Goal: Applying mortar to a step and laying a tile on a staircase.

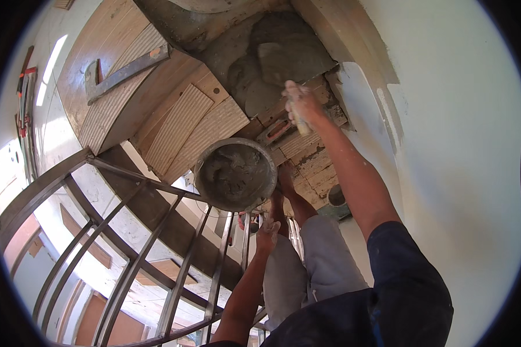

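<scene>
My right hand (304, 107), smeared with grey, is closed around the pale yellowish handle (301, 125) of what looks like a trowel; its blade is blurred against the mortar. Wet grey mortar (275, 55) is spread over the corner step beyond that hand. Near my knees, my left hand (268, 234) hangs low beside the railing, close below the bucket, its fingers too small and bunched to read. A round bucket (200, 179) with grey mortar inside stands in front of my feet. A level-like tool (275, 132) lies on the step between bucket and right hand.
A metal railing (134, 272) curves along my left side. Stair treads with ribbed tile strips (179, 124) climb at the left, and a metal square (127, 74) lies across one. A plastered wall (457, 144) rises at the right. A dark cup-like container (336, 195) sits beside my leg.
</scene>
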Demonstrator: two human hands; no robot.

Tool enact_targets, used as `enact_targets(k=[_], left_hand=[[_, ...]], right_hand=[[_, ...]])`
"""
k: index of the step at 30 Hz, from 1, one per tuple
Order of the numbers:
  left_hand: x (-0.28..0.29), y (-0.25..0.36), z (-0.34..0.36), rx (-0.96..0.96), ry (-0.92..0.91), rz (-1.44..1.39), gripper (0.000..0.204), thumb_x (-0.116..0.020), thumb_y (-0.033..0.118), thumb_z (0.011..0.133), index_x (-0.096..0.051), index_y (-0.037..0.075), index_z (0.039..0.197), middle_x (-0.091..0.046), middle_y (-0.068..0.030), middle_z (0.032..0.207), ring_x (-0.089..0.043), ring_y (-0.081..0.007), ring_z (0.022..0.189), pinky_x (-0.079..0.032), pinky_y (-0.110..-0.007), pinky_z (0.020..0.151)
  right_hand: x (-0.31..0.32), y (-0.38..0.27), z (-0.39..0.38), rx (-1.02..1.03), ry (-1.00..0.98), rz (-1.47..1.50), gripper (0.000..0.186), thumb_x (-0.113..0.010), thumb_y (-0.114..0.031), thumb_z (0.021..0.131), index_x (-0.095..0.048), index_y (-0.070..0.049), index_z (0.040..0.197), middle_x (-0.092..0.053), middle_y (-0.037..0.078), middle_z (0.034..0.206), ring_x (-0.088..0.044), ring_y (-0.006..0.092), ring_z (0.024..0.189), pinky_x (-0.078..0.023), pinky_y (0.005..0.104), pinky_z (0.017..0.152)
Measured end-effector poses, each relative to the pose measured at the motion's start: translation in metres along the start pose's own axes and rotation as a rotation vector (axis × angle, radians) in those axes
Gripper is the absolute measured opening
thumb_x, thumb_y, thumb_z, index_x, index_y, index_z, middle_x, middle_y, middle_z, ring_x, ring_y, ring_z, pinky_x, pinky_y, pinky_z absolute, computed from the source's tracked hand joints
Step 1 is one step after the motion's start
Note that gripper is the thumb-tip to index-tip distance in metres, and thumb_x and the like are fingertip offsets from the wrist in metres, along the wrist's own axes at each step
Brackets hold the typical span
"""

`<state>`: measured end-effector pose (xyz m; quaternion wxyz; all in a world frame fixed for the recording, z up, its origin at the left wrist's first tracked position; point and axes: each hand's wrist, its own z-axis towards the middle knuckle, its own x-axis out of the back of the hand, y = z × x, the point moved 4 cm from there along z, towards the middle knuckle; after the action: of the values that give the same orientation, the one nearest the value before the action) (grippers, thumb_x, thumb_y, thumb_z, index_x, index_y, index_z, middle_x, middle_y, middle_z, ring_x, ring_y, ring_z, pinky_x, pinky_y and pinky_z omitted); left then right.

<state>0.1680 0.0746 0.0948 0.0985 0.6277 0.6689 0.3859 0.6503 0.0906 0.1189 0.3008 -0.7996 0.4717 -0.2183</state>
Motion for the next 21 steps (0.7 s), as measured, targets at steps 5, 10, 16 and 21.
enact_targets(k=[5, 10, 16, 21], left_hand=[[0.010, -0.059, -0.011, -0.046, 0.007, -0.090, 0.045, -0.071, 0.033, 0.099, -0.065, -0.005, 0.124, -0.071, -0.0089, 0.107, -0.069, -0.0173, 0.092, -0.055, -0.035, 0.079], [-0.017, -0.008, 0.005, 0.300, -0.011, -0.592, 0.039, -0.068, 0.025, 0.101, -0.064, -0.006, 0.124, -0.070, -0.0071, 0.105, -0.069, -0.0165, 0.091, -0.055, -0.032, 0.078], [-0.004, -0.002, 0.011, 0.118, -0.074, -0.222, 0.045, -0.072, 0.032, 0.098, -0.066, -0.004, 0.125, -0.072, -0.0160, 0.112, -0.069, -0.0218, 0.101, -0.054, -0.035, 0.087], [0.027, -0.048, -0.019, -0.273, 0.036, 0.217, 0.046, -0.069, 0.035, 0.099, -0.067, -0.004, 0.122, -0.070, -0.0238, 0.117, -0.069, -0.0386, 0.108, -0.056, -0.045, 0.090]], right_hand=[[-0.094, -0.027, -0.018, 0.041, -0.335, -0.396, 0.058, -0.051, -0.058, 0.104, -0.063, -0.003, 0.118, -0.062, 0.010, 0.073, -0.065, 0.0240, 0.061, -0.055, 0.0395, 0.057], [-0.032, -0.039, 0.008, 0.264, -0.093, -1.156, 0.049, -0.039, -0.047, 0.108, -0.062, -0.007, 0.125, -0.067, 0.026, 0.124, -0.060, 0.0469, 0.121, -0.048, 0.0559, 0.101], [0.093, -0.025, 0.050, 0.208, 0.240, -0.844, 0.055, -0.044, -0.053, 0.105, -0.063, -0.004, 0.120, -0.069, 0.026, 0.114, -0.065, 0.0462, 0.106, -0.051, 0.0557, 0.092], [0.011, 0.005, -0.025, -0.135, -0.018, -0.245, 0.048, -0.050, -0.053, 0.105, -0.060, -0.006, 0.107, -0.055, 0.004, 0.065, -0.053, 0.0172, 0.046, -0.045, 0.0341, 0.044]])
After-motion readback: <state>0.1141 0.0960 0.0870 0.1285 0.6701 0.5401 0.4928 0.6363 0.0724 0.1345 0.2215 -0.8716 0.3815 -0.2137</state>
